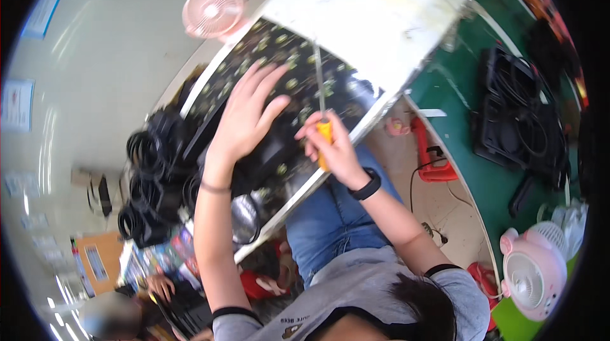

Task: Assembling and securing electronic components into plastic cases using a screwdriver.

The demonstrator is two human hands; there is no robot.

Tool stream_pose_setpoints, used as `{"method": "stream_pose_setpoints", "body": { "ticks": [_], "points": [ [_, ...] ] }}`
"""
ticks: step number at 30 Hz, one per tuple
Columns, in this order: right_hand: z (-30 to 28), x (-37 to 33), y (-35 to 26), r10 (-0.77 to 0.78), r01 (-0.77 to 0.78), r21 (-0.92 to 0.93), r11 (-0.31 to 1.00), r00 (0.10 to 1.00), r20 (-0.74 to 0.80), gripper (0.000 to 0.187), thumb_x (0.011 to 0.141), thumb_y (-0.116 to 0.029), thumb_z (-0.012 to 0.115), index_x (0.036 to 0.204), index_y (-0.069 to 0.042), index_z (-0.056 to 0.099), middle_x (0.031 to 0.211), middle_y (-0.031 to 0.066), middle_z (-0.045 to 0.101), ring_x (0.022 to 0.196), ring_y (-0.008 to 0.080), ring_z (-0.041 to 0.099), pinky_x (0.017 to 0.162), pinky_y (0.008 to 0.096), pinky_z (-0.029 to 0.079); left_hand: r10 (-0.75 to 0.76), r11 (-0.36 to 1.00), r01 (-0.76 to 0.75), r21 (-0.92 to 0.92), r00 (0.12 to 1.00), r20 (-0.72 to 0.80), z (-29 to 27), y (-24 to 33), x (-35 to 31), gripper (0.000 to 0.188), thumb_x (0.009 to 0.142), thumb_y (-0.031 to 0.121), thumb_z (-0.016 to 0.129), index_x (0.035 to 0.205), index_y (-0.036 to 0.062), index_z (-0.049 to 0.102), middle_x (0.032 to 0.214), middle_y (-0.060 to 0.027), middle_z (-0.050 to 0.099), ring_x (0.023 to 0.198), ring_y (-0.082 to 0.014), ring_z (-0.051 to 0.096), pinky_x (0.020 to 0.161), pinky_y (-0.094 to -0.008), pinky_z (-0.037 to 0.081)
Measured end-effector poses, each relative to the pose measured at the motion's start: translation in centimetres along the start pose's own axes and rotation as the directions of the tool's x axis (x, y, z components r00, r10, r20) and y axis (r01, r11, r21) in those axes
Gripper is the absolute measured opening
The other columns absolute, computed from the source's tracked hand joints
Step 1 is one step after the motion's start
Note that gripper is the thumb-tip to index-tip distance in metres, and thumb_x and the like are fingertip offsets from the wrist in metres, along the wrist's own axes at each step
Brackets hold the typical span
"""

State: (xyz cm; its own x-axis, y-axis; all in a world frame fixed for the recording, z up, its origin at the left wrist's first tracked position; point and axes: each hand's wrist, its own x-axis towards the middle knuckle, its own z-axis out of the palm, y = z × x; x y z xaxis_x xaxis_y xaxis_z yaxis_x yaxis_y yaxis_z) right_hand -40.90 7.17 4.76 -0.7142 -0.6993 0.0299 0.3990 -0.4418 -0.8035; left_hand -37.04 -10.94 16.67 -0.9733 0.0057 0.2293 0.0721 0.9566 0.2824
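My right hand (337, 150) grips a screwdriver (325, 131) by its yellow and black handle. The long metal shaft points away from me, its tip near the edge of a white sheet (356, 17) on the far part of the table. My left hand (244, 115) is held out over the dark, flower-patterned table cover (302, 80), fingers stretched and thumb apart, with nothing in it. Whether it touches the cover I cannot tell. Beyond my left wrist lie several bundles of coiled black cables (155, 147).
A pink fan (213, 11) stands at the far left edge. On the green table (457, 106) at right are a black case with cables (515, 109) and another pink fan (530, 274). A red tool (432, 157) sits below. Another person's hand (161, 286) shows at lower left.
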Motion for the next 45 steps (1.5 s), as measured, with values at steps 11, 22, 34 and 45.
{"method": "stream_pose_setpoints", "body": {
  "ticks": [11,22,34,45],
  "points": [
    [-1.7,5.0,-9.4,-0.344,0.394,0.112,0.912,0.886,-0.313,0.023,0.104,-0.019,0.052,0.125,-0.011,0.045,0.096,0.0074,0.065,0.074,0.0093,0.061,0.056,0.0189,0.043,0.0,0.943,-0.016,0.332,0.999,0.049,1.0,3.2,-0.2,0.043,0.097,0.039,0.052,0.133,0.0169,0.061,0.129,-0.0076,0.061,0.129,-0.0331,0.049,0.11,-0.0482,0.036],
    [-6.0,17.9,-34.4,-0.794,0.733,-0.371,0.57,0.607,-0.022,0.029,0.1,-0.02,0.058,0.124,-0.004,0.06,0.087,0.0055,0.071,0.069,0.0081,0.062,0.057,0.0207,0.047,-0.039,0.971,0.039,0.236,0.999,-0.004,1.2,3.5,0.5,0.032,0.096,0.029,0.055,0.121,0.0142,0.068,0.111,-0.0083,0.069,0.109,-0.029,0.061,0.104,-0.0461,0.041],
    [-38.1,12.7,-45.7,-0.236,-0.365,-0.913,-0.18,0.917,-0.32,0.05,0.089,-0.054,0.068,0.113,-0.01,0.066,0.099,0.0043,0.065,0.08,0.0162,0.061,0.074,0.0301,0.048,-0.148,0.889,0.215,0.403,0.971,-0.189,-1.7,5.0,-3.5,0.044,0.087,0.015,0.068,0.129,0.0082,0.06,0.134,-0.0105,0.058,0.129,-0.0325,0.051,0.108,-0.0458,0.038],
    [-50.8,7.6,-42.9,-0.358,-0.737,-0.574,-0.357,0.676,-0.644,0.056,0.083,-0.049,0.074,0.12,-0.006,0.067,0.13,0.0215,0.061,0.122,0.0365,0.055,0.103,0.0433,0.046,-0.535,0.824,0.565,-0.022,0.767,-0.355,-0.2,3.4,-13.4,0.062,0.106,0.047,0.025,0.134,0.0006,0.055,0.143,-0.016,0.051,0.14,-0.037,0.038,0.116,-0.0477,0.027]
  ]
}}
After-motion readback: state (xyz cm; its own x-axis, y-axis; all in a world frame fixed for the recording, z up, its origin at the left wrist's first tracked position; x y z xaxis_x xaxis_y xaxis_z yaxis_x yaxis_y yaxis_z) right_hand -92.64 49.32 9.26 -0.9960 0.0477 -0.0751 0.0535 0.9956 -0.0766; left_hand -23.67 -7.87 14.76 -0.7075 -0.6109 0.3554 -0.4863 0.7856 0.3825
